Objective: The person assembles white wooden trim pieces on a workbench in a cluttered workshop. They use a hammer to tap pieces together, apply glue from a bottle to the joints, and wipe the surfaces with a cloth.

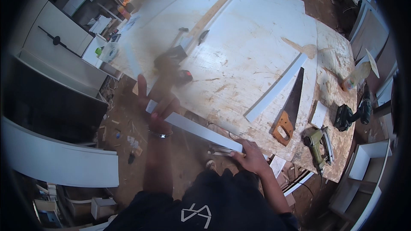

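A narrow white strip of board [203,132] runs slantwise in front of me, along the near edge of the worktable [231,75]. My left hand [159,102] is closed around its left end, with the thumb side pointing away from me. At its right end my right hand [253,156] grips the strip, thumb beneath and fingers over the top. A dark power tool [175,57], blurred by a smear across the picture, lies on the table just beyond my left hand. Another white strip [277,86] rests on the tabletop, beside a handsaw [291,111] with a wooden handle.
On the table's right side are a green nail gun [314,145], a cordless drill [364,107], a white block [318,114] and a plastic bottle [356,77]. A long wooden strip [209,17] lies farther back. White panels [60,158] stand at left; scraps litter the floor.
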Demonstrator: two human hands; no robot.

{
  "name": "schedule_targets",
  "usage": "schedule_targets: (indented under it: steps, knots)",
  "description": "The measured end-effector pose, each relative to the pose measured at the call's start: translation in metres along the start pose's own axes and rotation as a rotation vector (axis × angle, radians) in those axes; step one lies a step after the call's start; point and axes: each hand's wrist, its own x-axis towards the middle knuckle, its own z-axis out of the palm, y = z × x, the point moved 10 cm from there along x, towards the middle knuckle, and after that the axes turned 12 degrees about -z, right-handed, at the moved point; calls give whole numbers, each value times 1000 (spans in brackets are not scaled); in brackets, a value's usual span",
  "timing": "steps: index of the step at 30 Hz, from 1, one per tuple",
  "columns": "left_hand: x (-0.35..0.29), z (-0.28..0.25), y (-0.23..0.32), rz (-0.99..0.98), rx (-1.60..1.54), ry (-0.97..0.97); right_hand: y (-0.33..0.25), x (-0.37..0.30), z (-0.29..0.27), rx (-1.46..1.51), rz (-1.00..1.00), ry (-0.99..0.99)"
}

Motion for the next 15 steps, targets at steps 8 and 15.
schedule_targets:
  steps: [8,15]
  knots:
    - [-133,-104,61,285,208,810,-69,-34,16,-330,191,71]
    - [-271,-257,1,-271,589,1090,-92,-53,41,-600,282,-51]
